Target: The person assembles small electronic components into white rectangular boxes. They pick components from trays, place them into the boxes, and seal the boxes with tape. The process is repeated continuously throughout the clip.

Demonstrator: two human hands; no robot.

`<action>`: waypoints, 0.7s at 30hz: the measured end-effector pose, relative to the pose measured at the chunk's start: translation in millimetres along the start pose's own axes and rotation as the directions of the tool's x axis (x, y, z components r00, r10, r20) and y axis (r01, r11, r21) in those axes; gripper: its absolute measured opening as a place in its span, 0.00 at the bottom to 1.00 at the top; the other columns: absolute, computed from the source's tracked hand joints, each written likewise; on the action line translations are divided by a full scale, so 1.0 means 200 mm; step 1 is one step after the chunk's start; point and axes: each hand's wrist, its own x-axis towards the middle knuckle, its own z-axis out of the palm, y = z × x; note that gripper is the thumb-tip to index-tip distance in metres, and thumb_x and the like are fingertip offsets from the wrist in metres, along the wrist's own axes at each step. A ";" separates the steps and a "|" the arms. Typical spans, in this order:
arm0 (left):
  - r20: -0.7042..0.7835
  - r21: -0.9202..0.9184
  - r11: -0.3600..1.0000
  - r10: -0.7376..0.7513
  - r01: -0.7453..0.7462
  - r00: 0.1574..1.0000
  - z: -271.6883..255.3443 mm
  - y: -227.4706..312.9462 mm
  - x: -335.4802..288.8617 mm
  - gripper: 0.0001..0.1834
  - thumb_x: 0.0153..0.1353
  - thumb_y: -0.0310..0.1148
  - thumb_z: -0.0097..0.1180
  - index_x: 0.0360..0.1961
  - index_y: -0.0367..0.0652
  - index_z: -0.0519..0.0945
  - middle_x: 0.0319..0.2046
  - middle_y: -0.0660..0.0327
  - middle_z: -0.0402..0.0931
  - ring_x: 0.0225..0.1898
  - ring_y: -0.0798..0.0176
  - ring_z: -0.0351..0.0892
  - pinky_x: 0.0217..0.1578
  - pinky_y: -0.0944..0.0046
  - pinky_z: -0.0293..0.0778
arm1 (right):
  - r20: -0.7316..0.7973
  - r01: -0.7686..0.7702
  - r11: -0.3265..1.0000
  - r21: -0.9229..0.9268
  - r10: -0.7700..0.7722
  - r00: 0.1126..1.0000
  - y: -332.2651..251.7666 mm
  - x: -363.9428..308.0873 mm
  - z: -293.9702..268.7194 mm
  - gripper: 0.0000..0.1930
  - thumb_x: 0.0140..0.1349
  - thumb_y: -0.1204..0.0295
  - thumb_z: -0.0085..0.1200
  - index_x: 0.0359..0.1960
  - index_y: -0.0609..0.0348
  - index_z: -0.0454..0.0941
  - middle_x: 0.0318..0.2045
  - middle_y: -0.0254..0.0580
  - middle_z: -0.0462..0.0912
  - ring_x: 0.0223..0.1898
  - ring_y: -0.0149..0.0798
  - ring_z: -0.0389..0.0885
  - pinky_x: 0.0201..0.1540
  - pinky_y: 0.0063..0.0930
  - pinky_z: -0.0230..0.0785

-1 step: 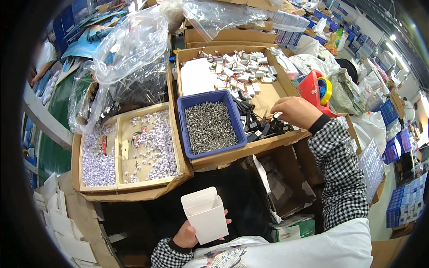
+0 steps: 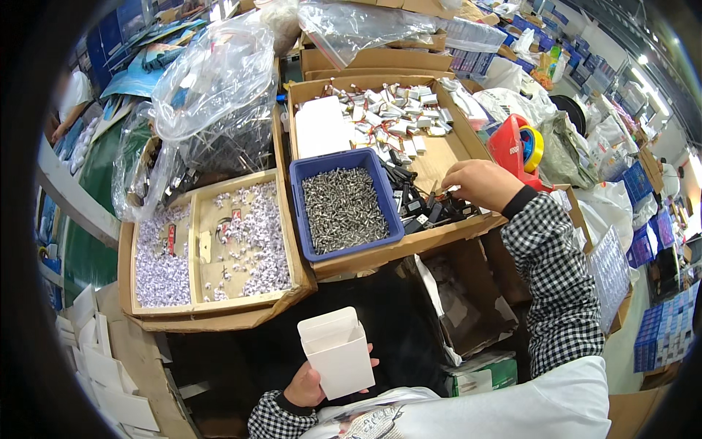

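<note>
My left hand (image 2: 305, 386) is closed round a small white carton (image 2: 342, 360), held upright low in front of me with its top flap raised. Over the near right corner of a shallow cardboard tray (image 2: 431, 162), my right hand (image 2: 484, 186) reaches down with its fingers pinched together. Small black plug-like pieces (image 2: 419, 214) lie in a heap just under and beside those fingertips. What the fingertips grip, if anything, is hidden. Silver-white battery packs with red wires (image 2: 402, 117) and a white card (image 2: 322, 126) lie farther back in the same tray.
A blue bin (image 2: 358, 250) of small metal cylinders sits left of the black pieces. Left of it, a divided wooden tray (image 2: 194, 252) holds tiny white parts. A red tape dispenser (image 2: 504, 150) stands beyond my right wrist. An open cardboard box (image 2: 468, 307) sits below.
</note>
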 end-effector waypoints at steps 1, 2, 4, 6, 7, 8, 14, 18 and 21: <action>-0.010 0.042 0.999 0.008 -0.008 1.000 0.01 0.00 0.00 0.59 0.47 0.64 0.62 0.68 0.38 0.48 0.63 0.45 0.58 0.62 0.42 0.62 0.49 0.46 0.76 | 0.076 -0.015 1.000 -0.010 0.015 0.997 0.01 0.02 0.01 0.09 0.53 0.71 0.56 0.36 0.55 0.82 0.35 0.45 0.82 0.40 0.48 0.80 0.44 0.40 0.71; -0.026 0.082 0.997 0.016 -0.014 1.000 0.02 0.00 0.01 0.58 0.48 0.63 0.62 0.68 0.38 0.48 0.63 0.45 0.58 0.62 0.42 0.63 0.49 0.46 0.76 | 0.056 -0.013 1.000 -0.014 0.014 0.998 0.01 0.02 0.01 0.09 0.53 0.71 0.56 0.35 0.56 0.81 0.35 0.45 0.82 0.40 0.48 0.80 0.44 0.40 0.71; -0.033 0.135 0.990 0.035 -0.031 0.999 0.02 0.01 0.02 0.56 0.49 0.60 0.62 0.68 0.38 0.48 0.63 0.45 0.59 0.62 0.42 0.64 0.50 0.46 0.75 | 0.062 -0.055 0.998 -0.016 0.056 0.996 0.01 0.02 0.01 0.08 0.53 0.69 0.56 0.33 0.57 0.81 0.34 0.46 0.82 0.38 0.49 0.80 0.43 0.40 0.71; -0.029 0.158 0.986 0.060 -0.055 0.998 0.03 0.01 0.02 0.55 0.51 0.58 0.63 0.68 0.38 0.49 0.62 0.45 0.59 0.61 0.42 0.65 0.51 0.45 0.74 | 0.061 -0.126 0.992 0.003 0.125 0.990 0.01 0.01 -0.02 0.10 0.53 0.69 0.57 0.37 0.57 0.78 0.32 0.45 0.81 0.38 0.50 0.80 0.41 0.40 0.71; -0.029 0.157 0.986 0.056 -0.051 0.998 0.03 0.01 0.01 0.54 0.51 0.56 0.64 0.68 0.38 0.49 0.62 0.45 0.60 0.61 0.42 0.65 0.51 0.45 0.74 | 0.035 -0.139 0.990 0.031 0.138 0.990 0.01 0.01 -0.03 0.11 0.54 0.69 0.58 0.39 0.57 0.77 0.31 0.45 0.80 0.37 0.50 0.80 0.41 0.39 0.71; -0.036 0.152 0.987 0.054 -0.048 0.998 0.03 0.01 0.01 0.53 0.51 0.54 0.64 0.67 0.38 0.50 0.62 0.45 0.60 0.60 0.42 0.65 0.50 0.46 0.74 | -0.064 -0.193 0.980 0.042 0.196 0.979 0.00 0.01 -0.03 0.11 0.55 0.67 0.57 0.35 0.60 0.78 0.26 0.46 0.81 0.32 0.49 0.81 0.36 0.38 0.72; -0.038 0.107 0.994 0.020 -0.015 0.999 0.04 0.01 0.03 0.47 0.53 0.45 0.64 0.67 0.38 0.51 0.62 0.45 0.61 0.60 0.43 0.66 0.52 0.47 0.74 | 0.049 -0.422 0.833 0.357 0.435 0.899 0.01 0.11 0.01 0.22 0.54 0.54 0.54 0.26 0.67 0.82 0.21 0.52 0.81 0.29 0.48 0.82 0.37 0.36 0.73; -0.028 0.171 0.984 0.055 -0.049 0.998 0.04 0.00 0.03 0.43 0.56 0.39 0.62 0.67 0.38 0.52 0.62 0.46 0.60 0.60 0.45 0.67 0.53 0.48 0.72 | 0.160 -0.421 0.865 0.271 0.391 0.906 0.03 0.18 0.09 0.28 0.53 0.48 0.56 0.24 0.70 0.82 0.17 0.50 0.79 0.20 0.43 0.79 0.28 0.34 0.72; -0.016 0.368 0.920 0.151 -0.135 0.988 0.02 -0.01 0.01 0.39 0.57 0.30 0.60 0.66 0.41 0.53 0.62 0.46 0.61 0.61 0.44 0.66 0.52 0.47 0.74 | 0.136 -0.378 0.855 0.355 0.353 0.926 0.03 0.18 0.08 0.22 0.54 0.54 0.57 0.25 0.67 0.82 0.13 0.42 0.76 0.12 0.37 0.72 0.20 0.31 0.66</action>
